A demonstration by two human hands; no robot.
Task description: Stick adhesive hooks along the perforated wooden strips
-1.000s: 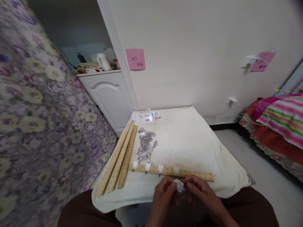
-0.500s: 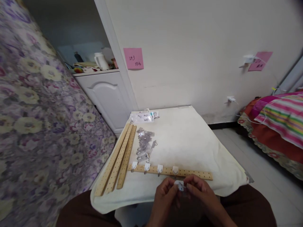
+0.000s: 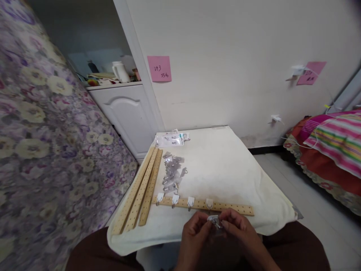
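Observation:
Between my hands, just past the table's near edge, is a small adhesive hook (image 3: 215, 221) with a pale backing and a metal part; its details are blurred. My left hand (image 3: 196, 231) pinches its left side between thumb and fingers. On the opposite side, the fingertips of my right hand (image 3: 238, 227) close on it. Directly beyond my hands lies a perforated wooden strip (image 3: 232, 207). Several white hooks sit along it, including one at its left end (image 3: 160, 197) and one nearest my hands (image 3: 209, 203).
Perforated wooden strips (image 3: 148, 188) lie along the table's left side. Beside them is a pile of clear-backed metal hooks (image 3: 171, 173). A packaged hook card (image 3: 169, 139) rests at the back left. Pale cloth (image 3: 214, 162) covers the table, which meets a wall (image 3: 208, 75).
The hook has tilted slightly between my fingers, showing more of its metal part. Both hands stay in nearly the same place; the strips and pile have not moved.

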